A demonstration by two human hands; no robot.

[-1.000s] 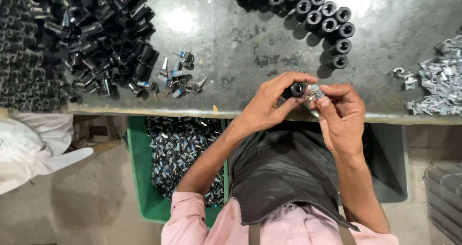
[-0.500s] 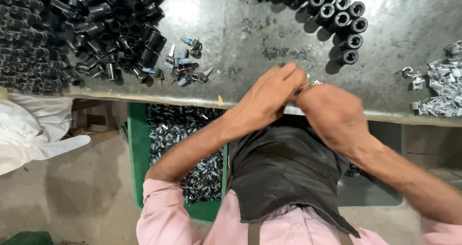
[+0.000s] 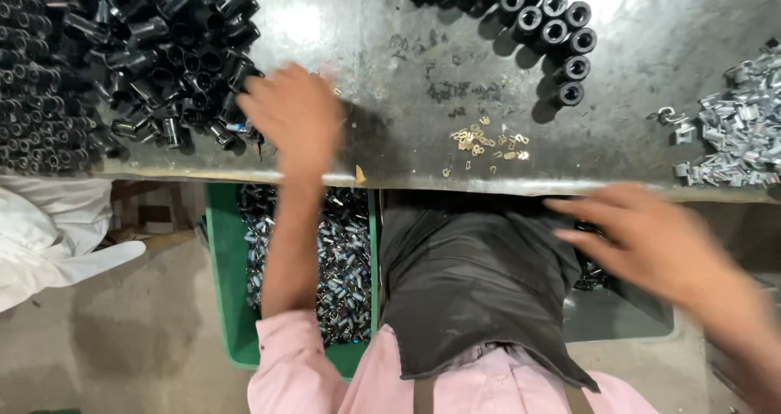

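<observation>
Overhead, the grey, scuffed metal workbench point(image 3: 390, 48) carries a heap of short black cylindrical sleeves point(image 3: 163, 48) at its left. Below its edge stands a green plastic crate point(image 3: 221, 284) of small silvery parts. The left hand point(image 3: 293, 117) rests blurred beside that heap, its grip impossible to read. The right hand point(image 3: 651, 239), fingers spread and empty, hangs below the bench edge.

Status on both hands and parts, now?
Left hand on bench by black sleeve pile, grip blurred. Right hand off bench edge, fingers spread, empty. Brass bits between them, clear.
</observation>
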